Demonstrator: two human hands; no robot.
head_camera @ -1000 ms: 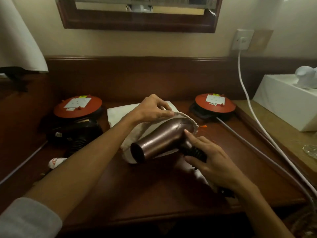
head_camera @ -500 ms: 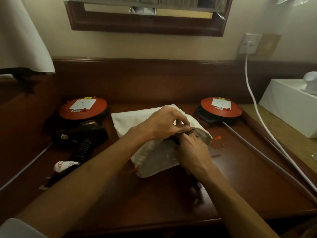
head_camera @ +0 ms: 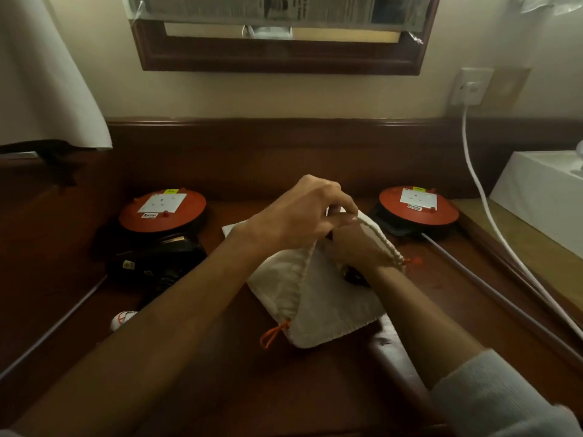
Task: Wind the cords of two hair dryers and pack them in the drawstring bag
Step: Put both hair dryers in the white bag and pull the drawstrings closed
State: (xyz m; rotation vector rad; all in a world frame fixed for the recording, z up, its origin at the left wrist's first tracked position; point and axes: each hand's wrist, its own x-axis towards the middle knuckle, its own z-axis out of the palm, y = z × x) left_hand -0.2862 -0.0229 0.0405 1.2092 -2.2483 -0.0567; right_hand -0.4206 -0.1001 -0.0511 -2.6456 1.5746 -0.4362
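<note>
The bag (head_camera: 328, 298), a cream drawstring pouch, lay in the middle of the desk (head_camera: 220, 389) with its mouth lifted toward the far right. The left hand (head_camera: 303, 212) pinched the far rim of the mouth and held it up, fingers curled round the cloth. The right hand (head_camera: 350, 247) was pushed into the opening, wrist at the rim; its fingers were hidden inside, so I could not tell how it was closed or what it held. Something dark (head_camera: 353, 275) showed just at the mouth beside that wrist. An orange cord (head_camera: 273, 333) trailed from the bag's near-left corner. The black dryer (head_camera: 154, 263) lay on the desk to the left, apart from the bag, near a red reel (head_camera: 162, 211); a second reel (head_camera: 418, 208) sat far right.
</note>
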